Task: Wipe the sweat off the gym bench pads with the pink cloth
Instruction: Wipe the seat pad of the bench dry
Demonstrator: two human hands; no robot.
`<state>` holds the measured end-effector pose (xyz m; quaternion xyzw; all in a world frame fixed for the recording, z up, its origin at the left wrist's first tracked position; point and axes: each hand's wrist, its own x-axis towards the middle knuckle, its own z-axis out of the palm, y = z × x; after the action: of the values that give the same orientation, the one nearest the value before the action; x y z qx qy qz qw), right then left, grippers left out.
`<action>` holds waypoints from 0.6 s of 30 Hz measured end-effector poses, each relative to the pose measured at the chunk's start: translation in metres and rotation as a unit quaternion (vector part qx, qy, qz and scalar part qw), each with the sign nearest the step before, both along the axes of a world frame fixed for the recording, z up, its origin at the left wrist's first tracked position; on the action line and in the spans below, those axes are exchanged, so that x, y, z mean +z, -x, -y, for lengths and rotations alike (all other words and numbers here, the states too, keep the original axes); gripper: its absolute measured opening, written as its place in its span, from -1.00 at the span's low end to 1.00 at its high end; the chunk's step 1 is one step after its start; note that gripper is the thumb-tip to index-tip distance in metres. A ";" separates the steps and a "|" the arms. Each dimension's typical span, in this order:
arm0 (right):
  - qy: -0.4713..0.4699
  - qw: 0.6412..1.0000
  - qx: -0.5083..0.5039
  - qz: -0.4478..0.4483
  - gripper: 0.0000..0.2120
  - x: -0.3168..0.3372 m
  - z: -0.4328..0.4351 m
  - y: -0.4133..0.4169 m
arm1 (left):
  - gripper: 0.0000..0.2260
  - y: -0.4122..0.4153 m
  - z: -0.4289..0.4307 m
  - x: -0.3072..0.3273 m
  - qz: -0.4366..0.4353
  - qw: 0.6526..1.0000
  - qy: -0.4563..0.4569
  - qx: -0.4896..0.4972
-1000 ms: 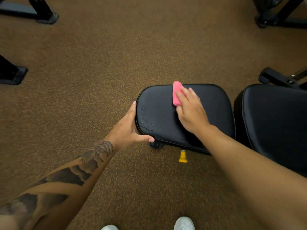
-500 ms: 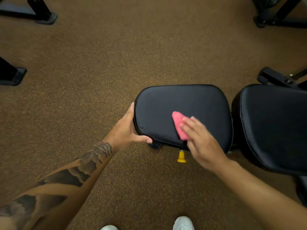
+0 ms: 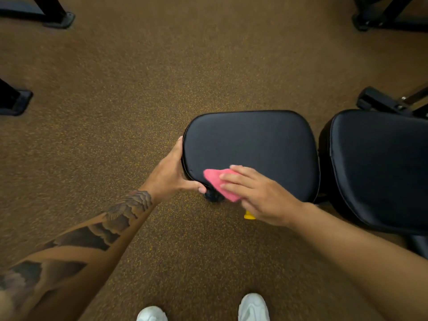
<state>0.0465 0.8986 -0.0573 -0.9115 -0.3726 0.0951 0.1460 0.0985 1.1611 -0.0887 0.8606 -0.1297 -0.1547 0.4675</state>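
Note:
A black seat pad [image 3: 254,144] of the gym bench lies in the middle of the view, with a larger black back pad [image 3: 379,167] to its right. My right hand [image 3: 257,193] presses the pink cloth [image 3: 217,183] flat on the seat pad's near left corner, fingers spread over it. My left hand [image 3: 171,172] grips the pad's left edge, thumb under the near corner. A few small droplets show at that corner beside the cloth.
Brown speckled floor all round. A yellow knob [image 3: 249,215] sticks out under the seat pad. Black machine feet stand at the far left [image 3: 14,100], top left [image 3: 55,17] and top right [image 3: 382,17]. Bench frame [image 3: 389,103] behind the back pad. My white shoes [image 3: 253,306] are below.
My right hand dragged the pink cloth from the pad's far edge to its near edge, then left to the near left corner. The droplets at the left have mostly gone. My left hand stayed.

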 end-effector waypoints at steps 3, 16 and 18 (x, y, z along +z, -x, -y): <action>0.000 0.996 -0.084 -0.004 -0.53 0.003 0.023 -0.013 | 0.25 -0.001 -0.002 -0.001 -0.021 1.000 0.004 -0.001; 0.002 0.998 0.049 0.049 -0.59 -0.014 -0.023 0.011 | 0.24 -0.004 -0.009 -0.005 -0.033 0.999 -0.018 -0.017; -0.002 0.998 0.011 0.057 -0.61 -0.012 0.008 0.012 | 0.32 -0.005 -0.010 -0.005 -0.033 0.999 -0.031 -0.020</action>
<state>0.0350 0.8905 -0.0695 -0.9110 -0.3904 0.0439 0.1258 0.1040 1.1715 -0.0935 0.8662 -0.1263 -0.1965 0.4418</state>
